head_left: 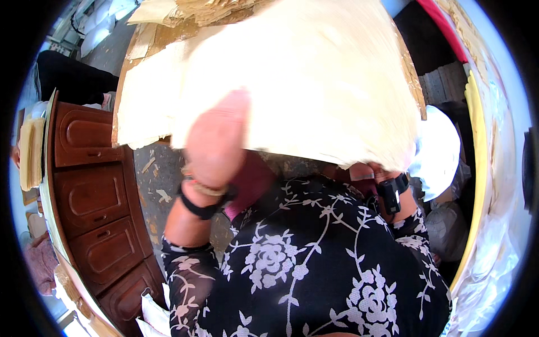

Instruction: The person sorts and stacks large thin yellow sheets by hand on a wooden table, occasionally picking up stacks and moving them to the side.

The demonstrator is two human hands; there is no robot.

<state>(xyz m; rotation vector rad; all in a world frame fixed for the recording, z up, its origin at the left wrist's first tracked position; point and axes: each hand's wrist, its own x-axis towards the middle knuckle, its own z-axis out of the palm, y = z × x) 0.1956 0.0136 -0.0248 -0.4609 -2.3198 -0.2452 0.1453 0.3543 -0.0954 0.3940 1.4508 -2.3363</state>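
Observation:
A large, pale, thin sheet of what looks like wood veneer (pixel 314 95) covers most of the table, its near edge hanging toward my body. My left hand (pixel 219 132) is over the left part of this sheet, blurred by motion, so its fingers are not distinct. At the near right edge, my right hand (pixel 368 169) grips the veneer sheet, partly covered by it. More pale sheets (pixel 147 101) lie to the left on the table, with ragged edges.
Torn brown sheets (pixel 196 12) are piled at the table's far side. Dark red drawers (pixel 95 196) stand on the left, beside a floor with scraps (pixel 163 195). A white bundle (pixel 438 151) and a yellow edge (pixel 477 168) are on the right. Another person's dark-clothed leg (pixel 73 78) shows at upper left.

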